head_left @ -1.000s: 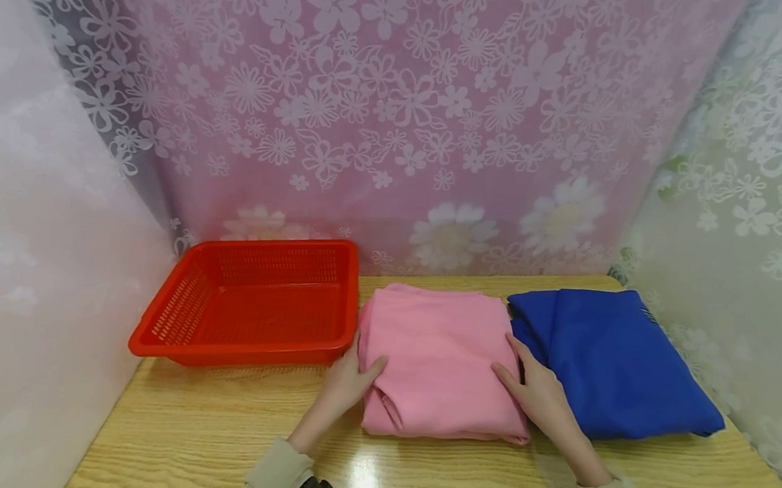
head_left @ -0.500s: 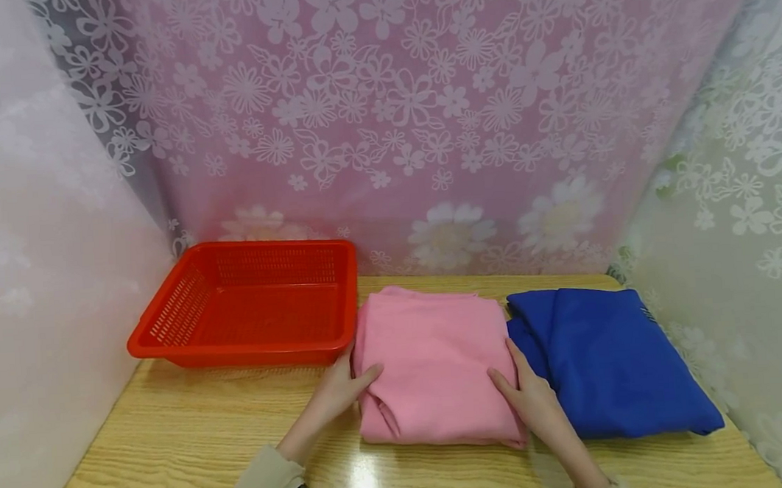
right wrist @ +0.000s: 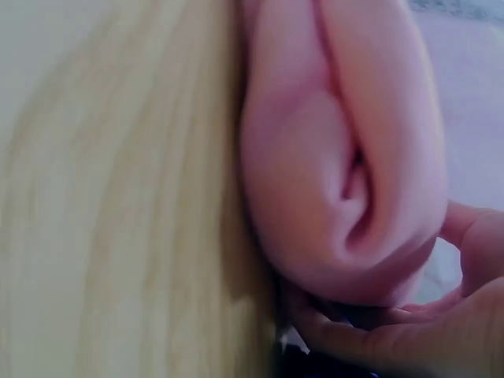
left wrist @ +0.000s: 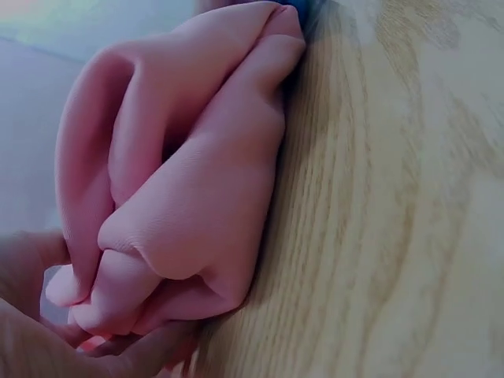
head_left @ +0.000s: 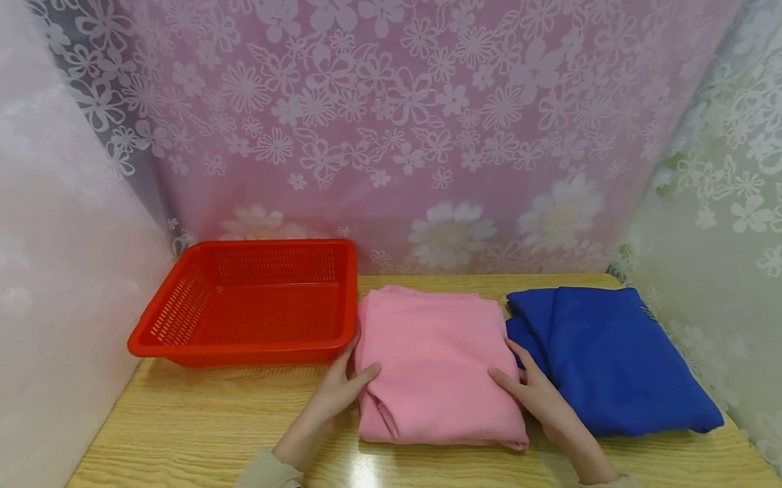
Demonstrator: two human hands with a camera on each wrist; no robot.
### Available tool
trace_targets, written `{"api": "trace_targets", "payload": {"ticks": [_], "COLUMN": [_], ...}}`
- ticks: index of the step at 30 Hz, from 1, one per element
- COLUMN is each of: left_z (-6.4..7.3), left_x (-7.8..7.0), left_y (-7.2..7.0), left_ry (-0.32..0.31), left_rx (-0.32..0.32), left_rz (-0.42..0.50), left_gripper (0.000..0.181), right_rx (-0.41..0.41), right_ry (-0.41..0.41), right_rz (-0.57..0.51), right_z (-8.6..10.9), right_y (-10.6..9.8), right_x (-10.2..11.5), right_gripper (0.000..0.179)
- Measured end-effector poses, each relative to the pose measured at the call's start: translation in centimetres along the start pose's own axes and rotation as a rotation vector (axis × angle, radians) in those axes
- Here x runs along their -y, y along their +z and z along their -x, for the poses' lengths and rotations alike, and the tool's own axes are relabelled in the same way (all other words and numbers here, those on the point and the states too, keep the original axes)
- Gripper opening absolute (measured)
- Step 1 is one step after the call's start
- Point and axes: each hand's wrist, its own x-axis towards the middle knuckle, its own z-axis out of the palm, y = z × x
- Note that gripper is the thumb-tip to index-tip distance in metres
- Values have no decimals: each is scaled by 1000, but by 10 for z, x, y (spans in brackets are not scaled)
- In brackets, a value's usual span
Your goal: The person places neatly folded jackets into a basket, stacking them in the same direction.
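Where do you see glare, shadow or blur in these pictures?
Head view: fairly sharp, white glare on the table near the bottom edge; left wrist view: dim, dark shadows between folds of the pink cloth; right wrist view: blurriest, table grain soft, shadow beside the pink cloth.

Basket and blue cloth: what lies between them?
In the head view, the pink cloth, with the left hand and the right hand at its sides.

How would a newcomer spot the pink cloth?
On the wooden table, find the red basket. The pink cloth lies just right of it, folded into a squarish bundle. Pink sets it apart: the other folded cloth, farther right, is blue.
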Motion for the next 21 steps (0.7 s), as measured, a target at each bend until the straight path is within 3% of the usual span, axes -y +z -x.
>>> {"api": "trace_targets", "payload": {"ticks": [3, 8, 14, 21], "left_z": [1, 1, -1, 5], "left_x": [-1, -1, -6, -25], "left_y": [-1, -1, 5, 15], "left_ry": [-32, -61, -41, -34], "left_rx": [38, 66, 42, 42], "left_rz": [86, 145, 180, 210], "left_gripper": [85, 84, 82, 78], "right_rx": [10, 9, -11, -8], "right_ry": [-3, -3, 9, -11], "right_rz": [-66, -137, -193, -210], "right_z": [1, 4, 11, 20], "right_y": [-1, -1, -6, -23], "right_x": [-1, -1, 1, 14], "right_gripper": [88, 87, 85, 82]}}
